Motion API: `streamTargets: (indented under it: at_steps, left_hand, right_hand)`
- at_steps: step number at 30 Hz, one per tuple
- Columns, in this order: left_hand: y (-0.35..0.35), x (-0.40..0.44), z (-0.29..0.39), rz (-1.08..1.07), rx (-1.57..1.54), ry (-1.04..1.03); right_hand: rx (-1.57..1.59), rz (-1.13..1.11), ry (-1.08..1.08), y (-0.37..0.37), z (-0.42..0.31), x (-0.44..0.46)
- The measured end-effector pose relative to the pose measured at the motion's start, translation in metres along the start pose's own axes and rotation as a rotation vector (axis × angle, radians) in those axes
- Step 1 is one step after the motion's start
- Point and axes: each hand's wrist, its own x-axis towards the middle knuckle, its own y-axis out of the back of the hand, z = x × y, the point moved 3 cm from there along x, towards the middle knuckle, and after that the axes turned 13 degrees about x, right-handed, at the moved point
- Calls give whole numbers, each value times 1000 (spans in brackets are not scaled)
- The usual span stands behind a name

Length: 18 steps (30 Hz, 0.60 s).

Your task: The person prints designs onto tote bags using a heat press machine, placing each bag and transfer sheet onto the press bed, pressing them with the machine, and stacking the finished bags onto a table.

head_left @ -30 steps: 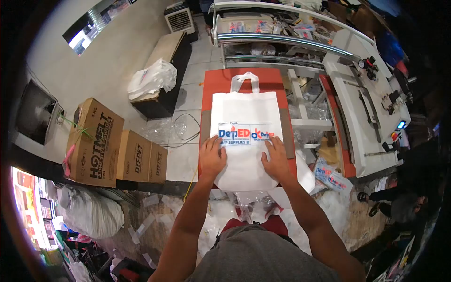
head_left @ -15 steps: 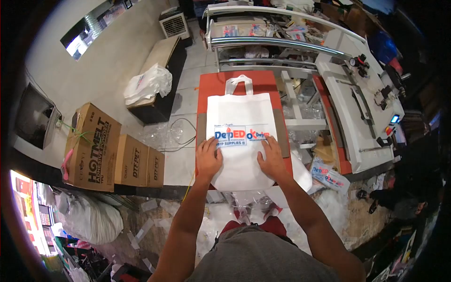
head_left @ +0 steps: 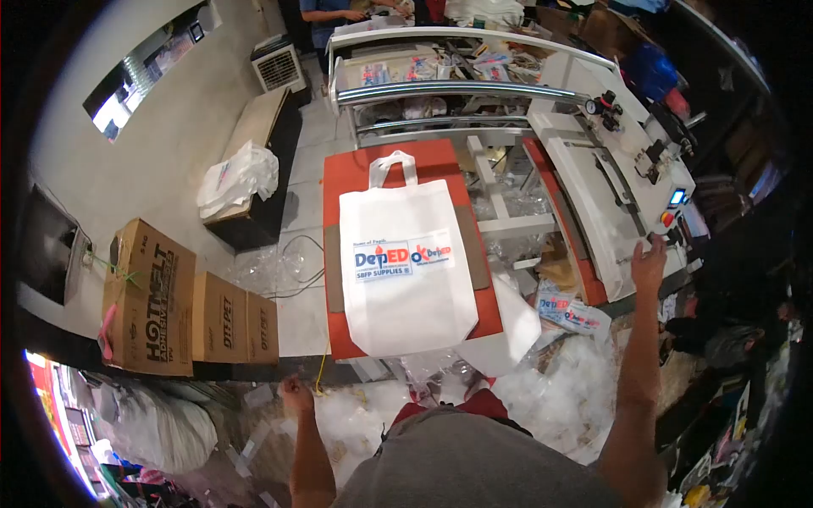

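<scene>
A white tote bag (head_left: pixel 406 313) with a loop handle lies flat on the red platen (head_left: pixel 339 182); blue and red "DepED" lettering is printed across its middle. Neither of my hands touches the bag. My left hand (head_left: pixel 296 395) hangs near the front edge, left of the bag, fingers curled and holding nothing visible. My right hand (head_left: pixel 649 264) is raised at the front corner of the white heat press (head_left: pixel 584 203), below its control box (head_left: pixel 675 203) with a lit screen and buttons. Its fingers are apart and empty; whether they touch the press, I cannot tell.
Brown cartons (head_left: pixel 152 296) stand at the left. A pile of white bags (head_left: pixel 241 178) rests on a bench behind them. A printed transfer sheet (head_left: pixel 567 313) lies right of the platen. Metal rollers (head_left: pixel 461 91) span the back, where another person's arm (head_left: pixel 339 15) shows.
Both hands have left the bag. My left hand dropped down and left; my right hand moved far right to the press. The view has shifted, and a person appears at the back.
</scene>
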Motion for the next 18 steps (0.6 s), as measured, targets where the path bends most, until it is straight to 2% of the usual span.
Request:
streamTargets:
  at_steps: [2, 5, 6, 7, 9, 10, 11, 13, 15, 16, 17, 18]
  left_hand:
    - [-15, -39, -52, -116, 320, 100]
    - [-15, -91, -95, -472, 305, 162]
    - [-11, -108, -98, -628, 338, 215]
    - [-13, -123, -108, -685, 342, 233]
    - [-54, -147, -173, -930, 331, -105]
    - [-40, -147, -157, -923, 329, -99]
    - [-29, -153, -139, -942, 275, -24]
    - [-26, -158, -137, -956, 216, 66]
    - [-46, -151, -153, -956, 280, -108]
    - [-46, -144, -149, -871, 147, 61]
    - [-48, -137, -141, -869, 146, 62]
    - [-47, -127, -130, -812, 149, 17]
  right_hand:
    - [-111, -22, -43, -5, 34, 13]
    - [-193, -120, -67, -29, 67, 17]
    - [-330, -240, 34, -61, 128, 14]
    - [-324, -241, 42, -56, 113, 21]
    - [-96, -236, -359, -36, 80, 32]
    - [-256, -295, -204, -34, 73, 32]
    - [-249, -291, -195, -32, 68, 31]
    - [-119, -244, -328, -25, 54, 28]
    - [-51, -260, -266, -20, 35, 18]
    - [-41, -215, -144, -26, 30, 9]
    - [-32, -167, -25, -28, 28, 4]
    - [73, -193, -178, -12, -8, 5]
